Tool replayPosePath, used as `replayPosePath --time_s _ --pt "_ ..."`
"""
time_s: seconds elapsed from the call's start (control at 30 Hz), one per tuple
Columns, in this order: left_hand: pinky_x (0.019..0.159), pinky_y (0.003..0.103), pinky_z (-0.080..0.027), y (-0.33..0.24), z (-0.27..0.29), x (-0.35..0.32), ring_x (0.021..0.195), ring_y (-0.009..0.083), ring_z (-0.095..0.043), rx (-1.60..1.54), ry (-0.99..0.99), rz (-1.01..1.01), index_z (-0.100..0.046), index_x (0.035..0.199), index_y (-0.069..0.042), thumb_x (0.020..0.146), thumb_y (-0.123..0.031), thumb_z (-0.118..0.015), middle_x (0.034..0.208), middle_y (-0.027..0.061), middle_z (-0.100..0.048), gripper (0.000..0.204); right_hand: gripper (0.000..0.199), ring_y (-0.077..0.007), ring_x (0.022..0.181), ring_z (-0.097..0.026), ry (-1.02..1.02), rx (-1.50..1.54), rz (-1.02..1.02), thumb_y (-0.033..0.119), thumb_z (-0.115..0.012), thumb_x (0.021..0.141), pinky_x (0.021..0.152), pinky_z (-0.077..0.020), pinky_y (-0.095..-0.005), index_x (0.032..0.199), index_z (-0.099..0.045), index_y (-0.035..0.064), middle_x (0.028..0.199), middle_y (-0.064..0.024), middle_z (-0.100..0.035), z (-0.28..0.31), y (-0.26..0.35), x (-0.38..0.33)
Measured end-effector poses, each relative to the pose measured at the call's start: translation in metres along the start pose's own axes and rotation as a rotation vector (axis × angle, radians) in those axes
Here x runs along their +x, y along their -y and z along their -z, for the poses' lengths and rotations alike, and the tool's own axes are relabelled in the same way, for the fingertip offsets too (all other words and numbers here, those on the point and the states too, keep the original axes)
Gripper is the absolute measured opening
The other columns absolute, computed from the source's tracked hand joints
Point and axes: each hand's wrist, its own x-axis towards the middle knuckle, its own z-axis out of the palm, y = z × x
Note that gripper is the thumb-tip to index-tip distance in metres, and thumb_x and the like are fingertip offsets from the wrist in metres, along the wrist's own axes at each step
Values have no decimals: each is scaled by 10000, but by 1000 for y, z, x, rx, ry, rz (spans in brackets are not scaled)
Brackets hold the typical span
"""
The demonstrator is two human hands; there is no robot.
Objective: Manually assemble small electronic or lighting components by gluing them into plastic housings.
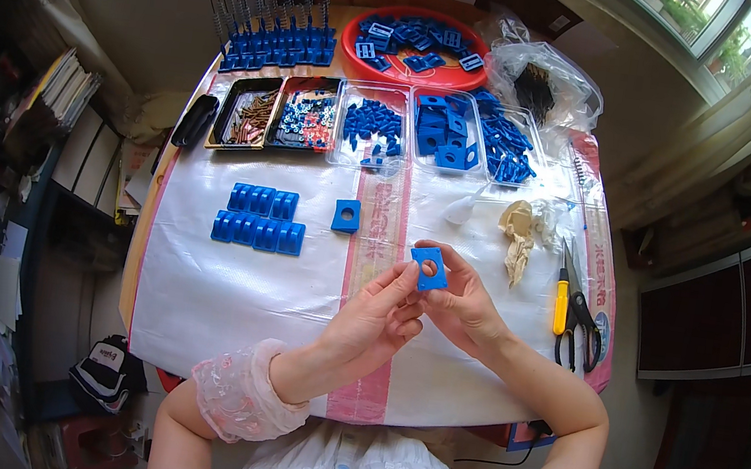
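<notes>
Between my two hands, above the middle of the table, is a small blue square plate point(432, 280) with a round hole through it. My left hand point(375, 304) pinches its left edge between thumb and fingers. At its right side, the fingers of my right hand point(466, 303) grip it too. Just left of my hands, another blue holed plate point(346, 216) lies on the white sheet; it may be a stack. Farther left, several blue curved parts point(258, 232) sit side by side in two rows.
Open boxes stand across the table: brown metal pieces point(256, 115), small mixed hardware point(307, 117), blue bits point(374, 121), holed plates point(452, 130). Behind are a red basin point(460, 76) and upright springs on blue bases point(277, 46). Scissors point(586, 317) and a yellow-handled screwdriver point(561, 304) lie right.
</notes>
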Motion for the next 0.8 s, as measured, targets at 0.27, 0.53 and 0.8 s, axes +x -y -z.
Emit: replayPosePath --time_s 0.27,0.53,0.8 --pt "553 188 -317 -2 2 -1 666 24 -376 -28 7 -2 -667 1133 -122 1035 -300 -616 837 -72 -528 210 684 -174 1105 -642 -1 59 9 72 -798 860 1023 -492 -385 1464 -480 106 1230 -23 -630 -2 -5 4" --pt "558 188 -320 -8 4 -3 668 21 -378 47 0 10 -665 1149 -117 1047 -319 -591 834 -71 -513 239 647 -164 1071 -638 9 37 -6 79 -800 859 1024 -479 -381 1432 -506 131 1161 4 -596 -7 0 6" --pt "598 212 -398 -26 15 -17 673 54 -460 591 -65 -47 -644 1159 -85 1035 -243 -611 825 -34 -526 203 637 -96 1040 -552 -41 58 42 101 -820 844 949 -461 -345 1406 -524 147 1082 33 -551 -7 5 9"
